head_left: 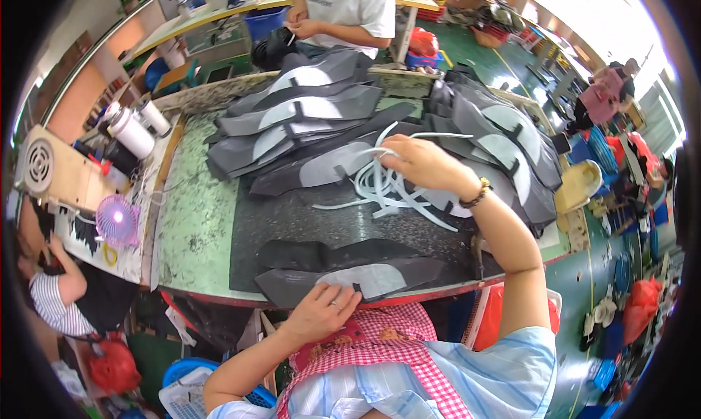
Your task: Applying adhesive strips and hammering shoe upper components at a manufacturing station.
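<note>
In front of me, at the table's near edge, lies a dark grey cut fabric piece (281,286) with a light grey patch. The fingers of my left hand (321,313), a ring on one of them, lie across its near edge. Farther off, my right hand (427,163) reaches over a tangled heap of white strips (383,185) and pinches one or more of them. The exact grip is partly hidden behind the fingers. Under the heap, another dark piece (281,179) with a light patch shows.
Stacks of similar dark pieces stand at the back left (255,119) and on the right (537,156) of the green worktable (193,214). At left are a purple fan (117,220) and a white thermos (130,132). A co-worker (350,10) sits across; others are at the sides.
</note>
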`<move>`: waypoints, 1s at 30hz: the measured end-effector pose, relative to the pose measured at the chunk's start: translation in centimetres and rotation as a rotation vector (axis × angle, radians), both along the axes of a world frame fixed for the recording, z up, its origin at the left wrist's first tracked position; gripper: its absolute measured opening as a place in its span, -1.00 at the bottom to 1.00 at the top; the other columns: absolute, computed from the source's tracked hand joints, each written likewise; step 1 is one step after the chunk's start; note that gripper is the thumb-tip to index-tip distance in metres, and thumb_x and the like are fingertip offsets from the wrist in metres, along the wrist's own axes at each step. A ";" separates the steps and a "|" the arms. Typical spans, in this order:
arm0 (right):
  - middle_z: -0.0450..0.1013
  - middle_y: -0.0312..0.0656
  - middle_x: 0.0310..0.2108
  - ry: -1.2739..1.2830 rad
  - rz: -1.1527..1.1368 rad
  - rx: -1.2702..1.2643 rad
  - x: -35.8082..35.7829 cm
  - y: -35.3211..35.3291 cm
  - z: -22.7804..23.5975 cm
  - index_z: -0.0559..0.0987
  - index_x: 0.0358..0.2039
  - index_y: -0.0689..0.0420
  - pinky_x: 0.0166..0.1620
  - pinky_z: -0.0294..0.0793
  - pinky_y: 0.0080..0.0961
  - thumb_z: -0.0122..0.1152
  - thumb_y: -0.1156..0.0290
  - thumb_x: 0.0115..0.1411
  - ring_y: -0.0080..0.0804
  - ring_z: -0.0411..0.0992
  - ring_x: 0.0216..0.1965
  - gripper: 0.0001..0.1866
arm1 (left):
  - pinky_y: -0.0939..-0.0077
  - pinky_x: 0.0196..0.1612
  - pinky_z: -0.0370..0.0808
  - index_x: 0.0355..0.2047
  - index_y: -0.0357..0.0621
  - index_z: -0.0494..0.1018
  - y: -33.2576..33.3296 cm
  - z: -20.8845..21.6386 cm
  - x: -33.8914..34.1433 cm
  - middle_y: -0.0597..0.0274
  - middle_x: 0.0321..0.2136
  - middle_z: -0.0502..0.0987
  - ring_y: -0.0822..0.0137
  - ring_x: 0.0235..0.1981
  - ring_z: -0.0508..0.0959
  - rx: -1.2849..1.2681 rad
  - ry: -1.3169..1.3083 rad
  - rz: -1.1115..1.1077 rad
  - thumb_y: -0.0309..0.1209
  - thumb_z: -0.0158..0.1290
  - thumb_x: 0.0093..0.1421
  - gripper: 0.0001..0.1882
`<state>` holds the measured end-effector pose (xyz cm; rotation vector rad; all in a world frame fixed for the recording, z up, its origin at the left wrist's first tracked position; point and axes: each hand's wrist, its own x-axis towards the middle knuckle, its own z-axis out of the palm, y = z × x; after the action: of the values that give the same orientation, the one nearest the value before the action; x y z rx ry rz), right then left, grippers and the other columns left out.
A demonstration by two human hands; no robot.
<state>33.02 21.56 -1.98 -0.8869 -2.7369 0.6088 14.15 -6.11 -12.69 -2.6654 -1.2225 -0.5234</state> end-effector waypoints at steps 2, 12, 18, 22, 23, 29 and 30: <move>0.49 0.05 -0.12 0.079 0.056 -0.040 -0.1 0.0 2.0 0.54 -0.10 0.17 -0.01 0.44 -0.11 -0.11 0.05 0.41 0.11 0.45 -0.08 -0.56 | 0.29 -0.04 0.43 -0.10 -0.24 0.53 0.1 0.0 0.7 0.12 -0.15 0.50 0.22 -0.16 0.48 -0.010 -0.007 0.019 -0.37 0.02 0.06 -0.61; 0.52 -0.27 -0.37 0.765 -0.214 -0.736 1.6 -11.8 3.6 0.50 -0.07 0.27 -0.41 0.47 -0.66 -0.01 0.48 0.36 -0.63 0.45 -0.53 -0.79 | 0.31 -0.06 0.48 0.07 -0.27 0.44 3.7 4.4 2.8 0.10 -0.23 0.54 0.24 -0.18 0.56 -0.846 -0.922 0.154 -0.26 0.27 0.15 -0.46; 0.47 -0.15 -0.14 0.968 -0.146 -0.800 1.5 -17.4 -6.2 0.47 -0.05 0.28 -0.20 0.51 -0.67 0.01 0.55 0.37 -0.56 0.51 -0.19 -0.82 | 0.59 -0.13 0.59 -0.03 -0.34 0.48 2.9 2.8 2.2 0.12 -0.20 0.61 0.42 -0.27 0.64 -0.870 -1.752 0.153 -0.59 0.10 0.27 -0.75; 0.53 -0.14 -0.19 1.051 -0.156 -0.902 0.4 -17.2 -6.5 0.52 -0.09 0.28 -0.20 0.52 -0.57 0.08 0.60 0.31 -0.46 0.54 -0.23 -0.82 | 0.55 -0.21 0.62 -0.14 -0.37 0.51 1.3 5.7 0.3 0.08 -0.34 0.64 0.37 -0.33 0.66 -0.832 -1.620 0.492 -0.58 0.09 0.28 -0.84; 0.54 -0.12 -0.25 0.902 -0.102 -0.721 0.8 -16.7 -6.6 0.54 -0.09 0.30 -0.21 0.52 -0.53 0.11 0.62 0.28 -0.40 0.55 -0.25 -0.81 | 0.56 -0.21 0.61 -0.13 -0.37 0.50 0.6 6.1 0.1 0.09 -0.34 0.64 0.38 -0.34 0.66 -0.796 -1.683 0.583 -0.60 0.10 0.26 -0.82; 0.54 -0.07 -0.38 0.523 0.021 -0.391 0.4 -16.0 -7.6 0.64 -0.20 0.23 -0.32 0.49 -0.37 0.27 0.61 0.14 -0.19 0.54 -0.36 -0.81 | 0.62 -0.18 0.57 -0.20 -0.33 0.58 -2.1 1.8 -3.6 0.15 -0.28 0.63 0.44 -0.28 0.64 -0.699 -1.293 0.759 -0.64 0.19 0.16 -0.82; 0.54 -0.07 -0.38 0.521 0.027 -0.403 0.1 -16.1 -7.7 0.64 -0.20 0.23 -0.32 0.49 -0.37 0.27 0.61 0.14 -0.19 0.54 -0.36 -0.81 | 0.65 -0.20 0.56 -0.20 -0.30 0.61 -2.1 0.7 -3.9 0.18 -0.28 0.64 0.46 -0.30 0.63 -0.600 -1.305 0.736 -0.63 0.21 0.14 -0.81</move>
<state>33.10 5.45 -9.65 -0.6440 -2.1936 1.2295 10.28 -8.26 -11.97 -1.6768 -2.8022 -2.1092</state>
